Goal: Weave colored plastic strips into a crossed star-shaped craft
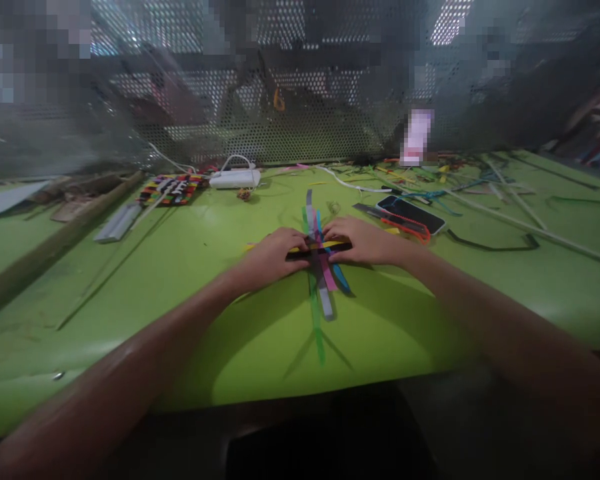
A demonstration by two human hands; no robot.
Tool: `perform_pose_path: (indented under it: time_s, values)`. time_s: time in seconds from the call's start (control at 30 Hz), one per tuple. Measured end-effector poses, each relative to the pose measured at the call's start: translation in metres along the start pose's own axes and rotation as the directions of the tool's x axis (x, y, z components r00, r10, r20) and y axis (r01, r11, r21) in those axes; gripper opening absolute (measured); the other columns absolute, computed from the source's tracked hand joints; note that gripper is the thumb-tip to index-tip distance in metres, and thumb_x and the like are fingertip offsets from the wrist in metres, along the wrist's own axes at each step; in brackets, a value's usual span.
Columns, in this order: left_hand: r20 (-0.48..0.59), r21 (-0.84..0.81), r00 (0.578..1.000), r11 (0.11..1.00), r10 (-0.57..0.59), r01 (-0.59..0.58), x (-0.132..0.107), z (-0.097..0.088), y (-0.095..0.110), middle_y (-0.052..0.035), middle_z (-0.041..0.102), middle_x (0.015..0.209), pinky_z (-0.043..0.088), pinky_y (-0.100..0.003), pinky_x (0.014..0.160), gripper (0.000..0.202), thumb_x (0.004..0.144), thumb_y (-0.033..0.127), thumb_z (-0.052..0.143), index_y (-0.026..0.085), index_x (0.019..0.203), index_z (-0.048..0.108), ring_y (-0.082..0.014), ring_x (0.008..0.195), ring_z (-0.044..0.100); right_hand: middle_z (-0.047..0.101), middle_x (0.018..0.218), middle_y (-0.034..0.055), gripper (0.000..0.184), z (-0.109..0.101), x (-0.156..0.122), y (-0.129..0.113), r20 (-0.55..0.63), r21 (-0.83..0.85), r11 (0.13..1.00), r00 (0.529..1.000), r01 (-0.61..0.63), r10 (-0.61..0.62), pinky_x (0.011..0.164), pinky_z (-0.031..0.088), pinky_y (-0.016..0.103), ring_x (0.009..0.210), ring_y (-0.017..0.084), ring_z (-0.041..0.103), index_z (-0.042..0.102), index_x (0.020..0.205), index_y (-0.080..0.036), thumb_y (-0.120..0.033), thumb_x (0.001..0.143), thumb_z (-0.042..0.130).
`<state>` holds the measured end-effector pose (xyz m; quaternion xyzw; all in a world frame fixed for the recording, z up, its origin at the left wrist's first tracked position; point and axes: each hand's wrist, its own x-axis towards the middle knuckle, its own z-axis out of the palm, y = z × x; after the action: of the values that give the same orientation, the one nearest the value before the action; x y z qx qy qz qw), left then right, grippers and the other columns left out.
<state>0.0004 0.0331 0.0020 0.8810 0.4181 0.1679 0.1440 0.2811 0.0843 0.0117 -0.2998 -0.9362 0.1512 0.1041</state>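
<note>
Between my hands, several coloured strips cross each other low over the green tabletop. A grey strip (327, 305), a pink strip (329, 279), a blue strip (341, 280) and a green strip (317, 327) run lengthwise, toward and away from me. A black strip (325, 251) lies across them beside a yellow strip (336, 246). My left hand (281, 253) pinches the black strip's left part, thumb below and fingers above. From the other side my right hand (356, 241) grips its right part the same way. Fingertips partly hide the crossing.
A phone (414, 215) lies right of my hands, with a red-handled cutter (405, 225) against it. A colourful woven piece (173, 190) and a white power strip (235, 178) sit back left. Loose strips (480, 177) litter the back right. A wooden bar (55, 233) runs along the left.
</note>
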Motion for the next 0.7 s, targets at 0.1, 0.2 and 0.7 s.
perform_pose_path:
  time_s: [0.1,0.2,0.7]
  values:
    - [-0.021,-0.021,1.0,1.0,0.002,-0.002,0.0,0.004,-0.001,-0.0114,0.083,0.129,0.06,-0.052,0.115,0.018,0.101,0.034,0.083,0.022,0.115,0.083,-0.0327,0.124,0.076,0.079,0.133,0.0184,0.042,0.0,0.0,0.0,-0.017,0.007,1.0,1.0,0.007,-0.007,0.114,0.054,0.049,0.123,0.034,0.071,0.081,0.125,-0.018,-0.053,0.101,0.084]
    - [-0.039,-0.031,0.999,1.0,-0.006,0.005,-0.001,0.007,-0.001,-0.0118,0.083,0.132,0.059,-0.053,0.116,0.025,0.101,0.034,0.084,0.022,0.123,0.084,-0.0324,0.125,0.075,0.079,0.135,0.0183,0.05,0.001,0.0,0.0,-0.03,0.018,1.0,0.999,0.014,-0.013,0.113,0.055,0.048,0.122,0.034,0.071,0.08,0.133,-0.018,-0.054,0.1,0.086]
    - [0.028,0.108,1.0,0.994,0.003,-0.006,-0.001,0.005,0.012,-0.0147,0.076,0.153,0.054,-0.058,0.124,0.038,0.113,0.035,0.066,0.023,0.144,0.083,-0.037,0.141,0.069,0.07,0.151,0.0215,0.044,-0.002,-0.002,-0.008,0.034,-0.023,1.0,0.999,0.001,0.0,0.127,0.049,0.055,0.14,0.037,0.065,0.085,0.138,-0.015,-0.046,0.107,0.08]
